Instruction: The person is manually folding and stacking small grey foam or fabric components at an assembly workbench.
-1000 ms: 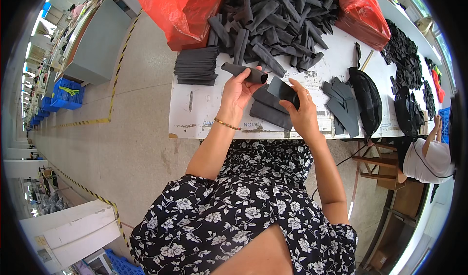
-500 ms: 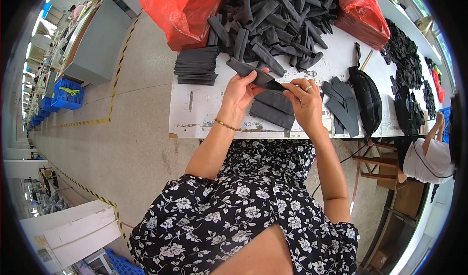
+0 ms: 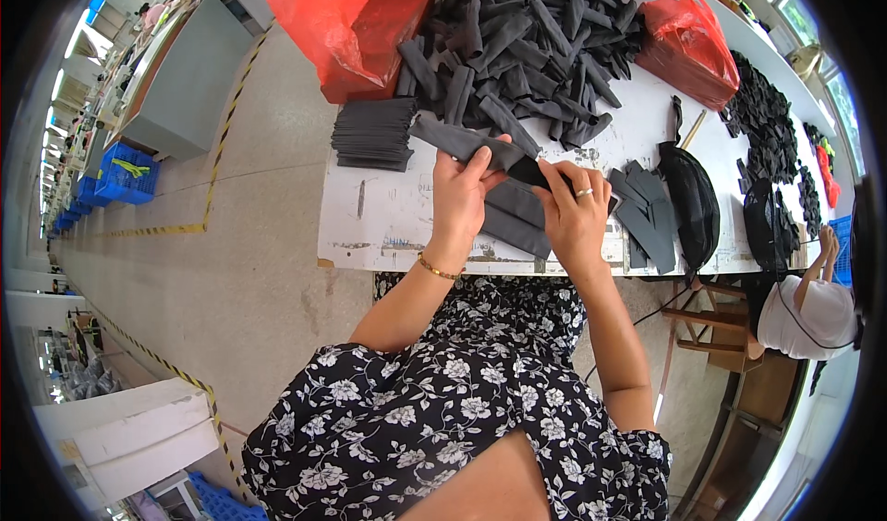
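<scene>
A dark grey fabric sleeve (image 3: 448, 139) stretches between my hands above the near edge of the table. My left hand (image 3: 462, 193) grips its middle, thumb on top. On the other side my right hand (image 3: 575, 212) pinches its right end, where a darker, flatter section (image 3: 529, 172) shows; whether that is a separate insert I cannot tell. Beneath my hands lie flat dark grey pieces (image 3: 508, 221), partly covered. A neat stack of similar flat pieces (image 3: 374, 133) stands to the left, and a heap of fabric sleeves (image 3: 517, 36) lies beyond.
Red plastic bags flank the heap, one at the left (image 3: 351, 31) and one at the right (image 3: 688, 45). Right of my hands are loose flat strips (image 3: 647, 212) and a black pouch-like item (image 3: 691, 198). Another person (image 3: 808, 299) sits farther right, near more black pieces (image 3: 765, 124).
The sleeve is now drawn out straighter, its left end farther left. My right hand has moved slightly down, turning its knuckles upward, and more of the darker section shows.
</scene>
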Tool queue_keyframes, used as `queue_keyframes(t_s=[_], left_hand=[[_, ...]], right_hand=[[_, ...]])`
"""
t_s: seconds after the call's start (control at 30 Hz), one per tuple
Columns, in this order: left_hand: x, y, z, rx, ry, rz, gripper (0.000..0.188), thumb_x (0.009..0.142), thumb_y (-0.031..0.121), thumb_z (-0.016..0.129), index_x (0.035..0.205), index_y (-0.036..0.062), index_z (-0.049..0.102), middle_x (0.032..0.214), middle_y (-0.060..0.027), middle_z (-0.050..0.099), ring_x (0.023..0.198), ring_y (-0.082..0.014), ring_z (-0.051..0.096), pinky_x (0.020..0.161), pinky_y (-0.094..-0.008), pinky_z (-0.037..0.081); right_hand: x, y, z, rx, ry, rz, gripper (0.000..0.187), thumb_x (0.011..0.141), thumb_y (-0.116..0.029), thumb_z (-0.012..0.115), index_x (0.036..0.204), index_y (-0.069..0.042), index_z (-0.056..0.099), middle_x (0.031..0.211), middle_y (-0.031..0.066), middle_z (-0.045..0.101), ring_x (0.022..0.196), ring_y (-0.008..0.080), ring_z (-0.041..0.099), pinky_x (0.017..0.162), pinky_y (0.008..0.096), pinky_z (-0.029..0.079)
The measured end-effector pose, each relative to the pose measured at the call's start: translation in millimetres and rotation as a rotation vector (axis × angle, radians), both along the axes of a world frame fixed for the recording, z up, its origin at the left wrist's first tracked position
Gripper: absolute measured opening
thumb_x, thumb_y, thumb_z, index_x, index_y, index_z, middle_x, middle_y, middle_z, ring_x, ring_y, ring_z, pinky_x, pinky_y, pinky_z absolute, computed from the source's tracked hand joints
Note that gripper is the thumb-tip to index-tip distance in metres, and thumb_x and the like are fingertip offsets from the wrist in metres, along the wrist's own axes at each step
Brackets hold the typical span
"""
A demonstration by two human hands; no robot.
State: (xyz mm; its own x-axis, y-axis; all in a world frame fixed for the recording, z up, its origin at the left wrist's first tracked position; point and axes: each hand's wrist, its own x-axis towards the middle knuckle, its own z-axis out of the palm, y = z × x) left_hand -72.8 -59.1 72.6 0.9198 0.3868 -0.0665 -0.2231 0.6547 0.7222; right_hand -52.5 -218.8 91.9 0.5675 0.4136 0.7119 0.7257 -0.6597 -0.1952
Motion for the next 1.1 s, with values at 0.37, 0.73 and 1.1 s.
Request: queue_keyframes(t_s=[0.37, 0.73, 1.1], left_hand=[[4, 19, 0, -0.059, 0.016, -0.204, 0.031, 0.093, 0.001, 0.053, 0.121, 0.0, 0.04, 0.11, -0.0251, 0.062, 0.095, -0.0323, 0.067, 0.074, -0.044, 0.061], [-6, -11, 6, 0.08, -0.07, -0.07, 0.04, 0.093, 0.001, 0.054, 0.128, 0.0022, 0.034, 0.113, -0.024, 0.061, 0.102, -0.0286, 0.065, 0.08, -0.0382, 0.059], [3, -7, 1, -0.069, -0.263, -0.195, 0.023, 0.097, 0.025, 0.057, 0.103, 0.003, 0.062, 0.089, -0.0123, 0.068, 0.112, -0.0279, 0.061, 0.098, -0.0403, 0.044]], right_hand=[[8, -13, 3, 0.04, -0.091, 0.066, 0.034, 0.069, -0.003, 0.073, 0.102, -0.011, 0.071, 0.095, -0.0023, 0.062, 0.083, 0.0194, 0.056, 0.074, 0.0342, 0.042], [-5, 3, 3, 0.044, -0.105, 0.011, 0.039, 0.07, -0.007, 0.074, 0.108, -0.011, 0.068, 0.099, 0.0013, 0.06, 0.087, 0.0217, 0.057, 0.078, 0.0362, 0.041], [-24, -3, -14, 0.078, 0.287, 0.14, 0.049, 0.069, 0.0, 0.075, 0.113, -0.005, 0.052, 0.113, 0.0158, 0.054, 0.102, 0.034, 0.054, 0.085, 0.0435, 0.044]])
